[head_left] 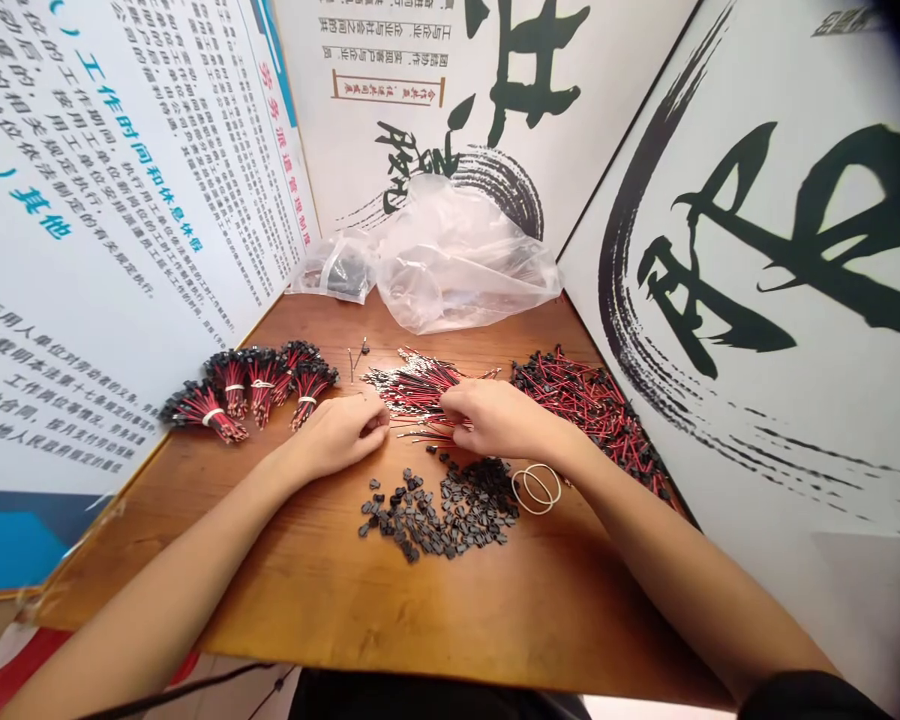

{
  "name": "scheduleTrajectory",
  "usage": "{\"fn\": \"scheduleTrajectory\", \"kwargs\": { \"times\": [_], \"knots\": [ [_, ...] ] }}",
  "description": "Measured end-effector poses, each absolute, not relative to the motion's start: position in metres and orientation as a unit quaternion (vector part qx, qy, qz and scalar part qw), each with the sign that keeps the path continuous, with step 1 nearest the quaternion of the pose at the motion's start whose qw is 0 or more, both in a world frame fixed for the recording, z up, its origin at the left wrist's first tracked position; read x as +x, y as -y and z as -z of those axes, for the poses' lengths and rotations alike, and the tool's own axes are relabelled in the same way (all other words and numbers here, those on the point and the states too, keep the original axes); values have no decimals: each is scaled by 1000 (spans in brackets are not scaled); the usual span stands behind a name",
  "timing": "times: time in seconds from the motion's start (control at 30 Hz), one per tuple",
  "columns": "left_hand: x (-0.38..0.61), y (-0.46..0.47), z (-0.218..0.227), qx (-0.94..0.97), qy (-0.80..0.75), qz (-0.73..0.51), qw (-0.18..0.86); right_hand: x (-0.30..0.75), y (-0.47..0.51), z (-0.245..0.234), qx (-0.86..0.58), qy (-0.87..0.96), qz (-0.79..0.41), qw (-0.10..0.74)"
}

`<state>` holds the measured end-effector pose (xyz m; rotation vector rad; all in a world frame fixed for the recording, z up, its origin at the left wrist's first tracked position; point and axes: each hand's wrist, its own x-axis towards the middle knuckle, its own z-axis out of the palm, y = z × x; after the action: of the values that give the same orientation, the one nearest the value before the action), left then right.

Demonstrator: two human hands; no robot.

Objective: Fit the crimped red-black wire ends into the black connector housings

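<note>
My left hand rests at the left of a pile of red and black wires with bare metal terminals. Its fingers are curled together, thumb toward the pile, and whatever they hold cannot be made out. At the pile's right side my right hand is also closed, fingertips pointing down among the wires; its grip is hidden. Just below both hands lies a spread of small black plastic connector housings. Two pale rubber bands lie by the housings, under the right wrist.
Several banded wire bundles stand at the left. A large heap of red and black wires with black connectors lies along the right wall. Clear plastic bags fill the back corner. Printed panels enclose the wooden table.
</note>
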<state>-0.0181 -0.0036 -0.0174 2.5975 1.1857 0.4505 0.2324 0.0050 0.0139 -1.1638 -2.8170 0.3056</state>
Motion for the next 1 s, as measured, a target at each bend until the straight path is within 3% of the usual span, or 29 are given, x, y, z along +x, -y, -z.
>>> {"fn": "scheduleTrajectory", "kwargs": {
  "times": [0.23,0.33,0.47,0.73,1.0],
  "knots": [
    [-19,12,0,911,-367,-139,125,229,-1,-10,-356,912,-199,50],
    [-14,17,-1,930,-328,-100,136,231,0,-11,-355,903,-225,95],
    [-6,23,3,941,-296,-73,145,233,-2,-8,-350,902,-222,123],
    [-1,25,8,940,-290,-68,163,232,-1,-8,-394,889,-210,99],
    [-1,23,10,858,-357,-210,305,232,0,-6,-384,899,-135,162]
  ]
}}
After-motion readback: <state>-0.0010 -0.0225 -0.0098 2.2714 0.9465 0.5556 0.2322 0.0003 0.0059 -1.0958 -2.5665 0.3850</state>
